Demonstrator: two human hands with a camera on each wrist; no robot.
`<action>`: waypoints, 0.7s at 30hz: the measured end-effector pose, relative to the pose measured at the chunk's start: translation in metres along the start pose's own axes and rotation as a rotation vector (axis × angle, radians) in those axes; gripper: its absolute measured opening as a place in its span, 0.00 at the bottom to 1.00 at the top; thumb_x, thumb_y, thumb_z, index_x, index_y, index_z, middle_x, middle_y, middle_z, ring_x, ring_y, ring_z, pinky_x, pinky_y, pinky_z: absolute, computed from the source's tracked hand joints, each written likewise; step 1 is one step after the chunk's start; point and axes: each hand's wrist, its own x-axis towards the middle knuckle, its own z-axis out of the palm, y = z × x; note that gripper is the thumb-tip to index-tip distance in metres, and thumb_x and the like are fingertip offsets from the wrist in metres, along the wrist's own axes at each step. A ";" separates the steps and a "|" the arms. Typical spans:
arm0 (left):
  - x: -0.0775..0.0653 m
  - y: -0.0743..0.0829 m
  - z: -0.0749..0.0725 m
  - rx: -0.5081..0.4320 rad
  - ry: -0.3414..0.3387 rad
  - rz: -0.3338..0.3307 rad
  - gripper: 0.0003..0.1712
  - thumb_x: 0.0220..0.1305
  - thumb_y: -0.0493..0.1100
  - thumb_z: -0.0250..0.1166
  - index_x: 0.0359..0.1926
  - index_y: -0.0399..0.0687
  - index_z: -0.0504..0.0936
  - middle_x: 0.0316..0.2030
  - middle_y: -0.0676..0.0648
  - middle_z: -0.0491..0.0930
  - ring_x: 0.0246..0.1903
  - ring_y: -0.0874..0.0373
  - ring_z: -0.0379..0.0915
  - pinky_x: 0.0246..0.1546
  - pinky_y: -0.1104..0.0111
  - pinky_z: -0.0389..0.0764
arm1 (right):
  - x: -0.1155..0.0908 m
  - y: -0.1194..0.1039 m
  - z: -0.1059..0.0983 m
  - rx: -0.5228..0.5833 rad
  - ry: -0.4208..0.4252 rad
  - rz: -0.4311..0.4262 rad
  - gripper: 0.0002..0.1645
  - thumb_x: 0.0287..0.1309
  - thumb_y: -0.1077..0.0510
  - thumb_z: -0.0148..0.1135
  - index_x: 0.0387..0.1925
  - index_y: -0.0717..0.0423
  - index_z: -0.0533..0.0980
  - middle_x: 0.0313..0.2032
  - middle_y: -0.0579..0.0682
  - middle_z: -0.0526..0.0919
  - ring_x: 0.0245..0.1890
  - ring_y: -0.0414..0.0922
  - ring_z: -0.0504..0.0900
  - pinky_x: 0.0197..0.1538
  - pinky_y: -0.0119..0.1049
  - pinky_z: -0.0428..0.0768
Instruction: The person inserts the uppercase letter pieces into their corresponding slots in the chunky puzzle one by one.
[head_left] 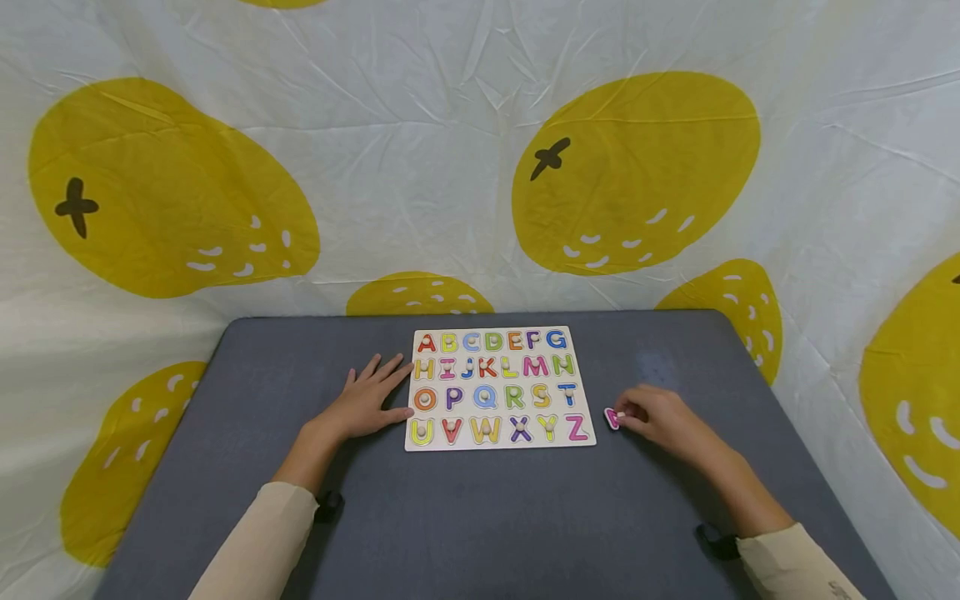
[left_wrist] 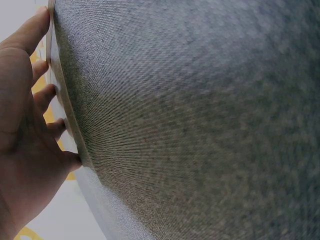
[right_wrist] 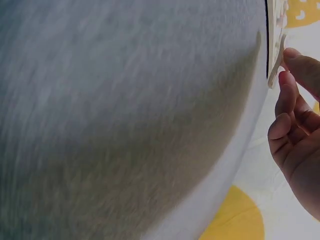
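On the grey table lies a pale alphabet puzzle board (head_left: 483, 382), filled with rows of coloured letters that mostly carry small knobs. My left hand (head_left: 366, 406) is spread flat at the board's left side, its thumb and fingertips right at the edge. In the left wrist view those fingers (left_wrist: 35, 32) look straight and apart. Just right of the board, my right hand (head_left: 660, 418) pinches a pink letter piece (head_left: 611, 419) between thumb and fingers, partly covering it. The right wrist view shows the piece (right_wrist: 276, 65) nearly edge-on and tilted at the fingertips.
The grey tabletop (head_left: 480, 525) has rounded far corners. Behind and around it hangs a white cloth (head_left: 420, 167) printed with big yellow fruit shapes. Each wrist wears a dark strap.
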 end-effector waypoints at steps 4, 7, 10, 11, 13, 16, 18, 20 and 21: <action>0.000 -0.001 0.000 0.001 0.001 0.002 0.51 0.67 0.65 0.67 0.82 0.57 0.55 0.82 0.44 0.50 0.81 0.33 0.36 0.72 0.26 0.40 | 0.005 -0.007 0.006 0.023 -0.010 -0.023 0.10 0.53 0.66 0.78 0.33 0.52 0.83 0.28 0.37 0.78 0.29 0.33 0.74 0.32 0.30 0.77; 0.000 -0.001 0.000 0.002 0.001 0.003 0.51 0.67 0.65 0.66 0.82 0.58 0.55 0.82 0.44 0.50 0.81 0.33 0.36 0.72 0.26 0.40 | 0.009 -0.011 0.010 0.033 -0.039 -0.025 0.09 0.55 0.66 0.77 0.34 0.51 0.84 0.30 0.37 0.78 0.30 0.32 0.74 0.34 0.31 0.78; 0.000 -0.001 0.000 0.000 -0.003 0.000 0.51 0.67 0.66 0.66 0.83 0.58 0.55 0.82 0.44 0.50 0.81 0.34 0.35 0.72 0.26 0.39 | 0.013 -0.016 0.014 0.048 -0.071 -0.023 0.08 0.57 0.65 0.75 0.36 0.51 0.85 0.32 0.39 0.80 0.32 0.32 0.74 0.36 0.31 0.79; 0.000 -0.001 0.000 0.000 -0.005 0.000 0.51 0.67 0.66 0.66 0.83 0.58 0.55 0.82 0.44 0.50 0.81 0.34 0.35 0.72 0.26 0.39 | 0.014 -0.018 0.015 0.054 -0.080 -0.022 0.08 0.57 0.65 0.75 0.37 0.52 0.85 0.33 0.40 0.80 0.32 0.32 0.75 0.36 0.31 0.80; 0.000 -0.001 0.000 -0.002 -0.007 0.000 0.51 0.67 0.65 0.66 0.83 0.58 0.55 0.82 0.44 0.49 0.81 0.34 0.35 0.72 0.26 0.39 | 0.016 -0.022 0.017 0.065 -0.092 -0.031 0.08 0.58 0.65 0.75 0.37 0.52 0.85 0.34 0.41 0.81 0.33 0.32 0.75 0.37 0.30 0.80; 0.000 -0.002 0.000 0.000 -0.006 0.001 0.51 0.67 0.65 0.66 0.83 0.58 0.55 0.82 0.44 0.49 0.81 0.34 0.35 0.72 0.26 0.39 | 0.019 -0.028 0.020 0.077 -0.106 -0.045 0.08 0.58 0.65 0.75 0.38 0.53 0.85 0.35 0.43 0.82 0.33 0.33 0.76 0.37 0.30 0.81; 0.000 -0.001 0.001 0.000 -0.005 0.002 0.51 0.67 0.65 0.66 0.83 0.57 0.55 0.82 0.44 0.50 0.81 0.34 0.35 0.72 0.26 0.39 | 0.020 -0.031 0.021 0.081 -0.112 -0.054 0.08 0.59 0.64 0.74 0.39 0.52 0.85 0.36 0.43 0.82 0.34 0.34 0.76 0.38 0.31 0.80; 0.001 -0.001 0.000 0.002 -0.004 0.002 0.51 0.67 0.65 0.66 0.83 0.57 0.55 0.82 0.44 0.50 0.81 0.33 0.35 0.72 0.26 0.39 | 0.022 -0.034 0.022 0.084 -0.122 -0.053 0.08 0.60 0.64 0.74 0.40 0.51 0.85 0.37 0.43 0.83 0.35 0.34 0.76 0.39 0.30 0.80; 0.001 -0.001 0.000 0.002 -0.003 0.002 0.51 0.67 0.65 0.66 0.83 0.57 0.55 0.82 0.44 0.50 0.81 0.33 0.35 0.72 0.26 0.39 | 0.023 -0.035 0.022 0.083 -0.129 -0.049 0.08 0.60 0.63 0.74 0.40 0.51 0.85 0.38 0.43 0.83 0.35 0.34 0.76 0.39 0.30 0.79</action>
